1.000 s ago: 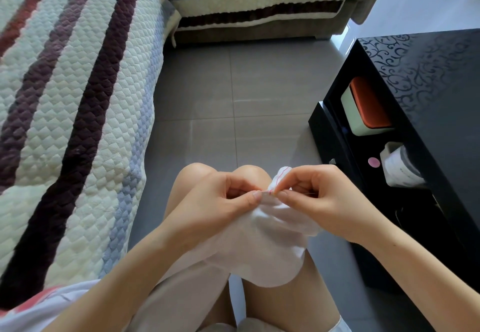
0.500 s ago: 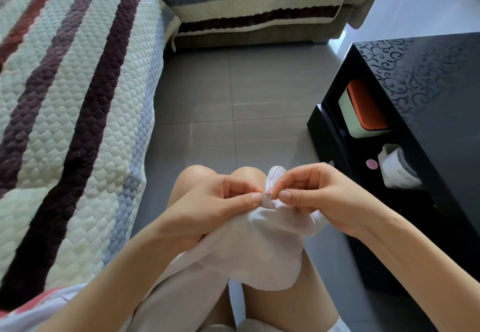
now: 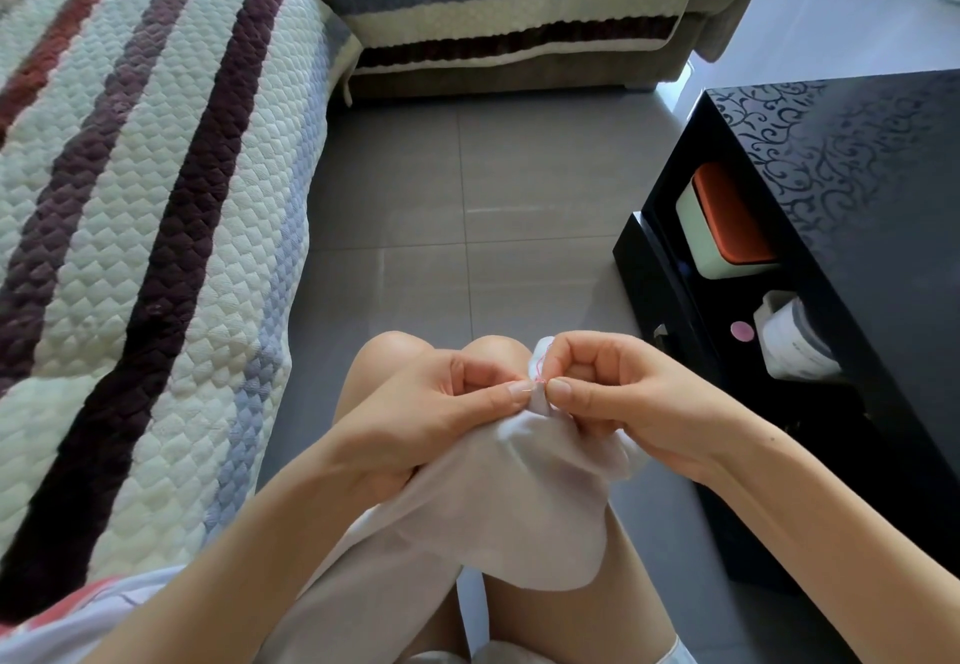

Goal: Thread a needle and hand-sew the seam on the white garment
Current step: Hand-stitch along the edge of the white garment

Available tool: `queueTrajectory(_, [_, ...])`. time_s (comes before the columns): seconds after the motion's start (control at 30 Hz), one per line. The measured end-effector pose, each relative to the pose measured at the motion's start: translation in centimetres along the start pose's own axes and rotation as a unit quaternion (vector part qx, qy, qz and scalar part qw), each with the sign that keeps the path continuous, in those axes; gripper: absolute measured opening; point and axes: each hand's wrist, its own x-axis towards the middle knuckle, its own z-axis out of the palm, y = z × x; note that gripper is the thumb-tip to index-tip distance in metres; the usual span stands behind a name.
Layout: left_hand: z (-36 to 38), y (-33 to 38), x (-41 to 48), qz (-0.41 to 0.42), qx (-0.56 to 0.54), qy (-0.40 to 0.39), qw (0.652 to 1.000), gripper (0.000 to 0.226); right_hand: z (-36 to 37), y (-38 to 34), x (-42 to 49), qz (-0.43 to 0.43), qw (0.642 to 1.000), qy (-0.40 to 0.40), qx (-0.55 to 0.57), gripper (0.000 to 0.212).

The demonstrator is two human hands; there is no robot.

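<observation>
Over your bare knees (image 3: 395,351): soft white fabric garment (image 3: 519,497) drapes down, top edge bunched, pink thread stitches (image 3: 540,370) visible there. Your left hand (image 3: 441,419) and right hand (image 3: 618,403) both pinch that edge, fingers curled, thumbs nearly touching.

white garment (image 3: 524,497) draped over knees, top edge bunched upright, pink thread (image 3: 540,367) stitching

Bare floor (image 3: 467,206) ahead, sofa (image 3: 145,206) left, black table (image 3: 852,227) right
</observation>
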Motion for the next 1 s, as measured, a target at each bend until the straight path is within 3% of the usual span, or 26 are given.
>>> queueTrajectory(0.17, [0.1,-0.1,-0.1,0.009,-0.033,0.003,0.999,0.022,0.0,0.4,-0.6,-0.015,1.0,-0.004,0.023,0.012])
queueTrajectory(0.33, [0.1,-0.2,-0.1,0.01,-0.039,0.008,0.999,0.023,-0.8,0.3,-1.2,-0.024,0.995,0.073,-0.056,0.009])
queueTrajectory(0.53, [0.5,0.0,-0.3,0.063,0.018,0.034,0.997,0.019,1.1,0.0,-1.3,-0.089,0.992,0.083,-0.033,0.016])
queueTrajectory(0.6, [0.7,0.1,-0.3,0.069,0.026,0.046,0.996,0.017,1.1,0.1,-1.3,-0.126,0.98,0.12,-0.1,0.014])
queueTrajectory(0.63, [0.8,0.2,-0.3,0.073,0.031,0.054,0.995,0.016,1.0,0.2,-1.4,-0.162,0.958,0.154,-0.178,0.013])
queueTrajectory(0.7, [1.1,0.2,-0.4,0.081,0.043,0.069,0.993,0.014,0.9,0.4,-1.5,-0.247,0.881,0.22,-0.338,0.017])
queueTrajectory(0.77, [1.3,0.3,-0.4,0.09,0.057,0.072,0.992,0.014,1.1,0.4,-1.2,-0.31,0.818,0.243,-0.42,0.021])
queueTrajectory(1.0, [1.5,1.0,-1.1,0.098,0.075,0.061,0.99,0.016,1.6,0.5,0.3,-0.397,0.719,0.19,-0.537,0.018])
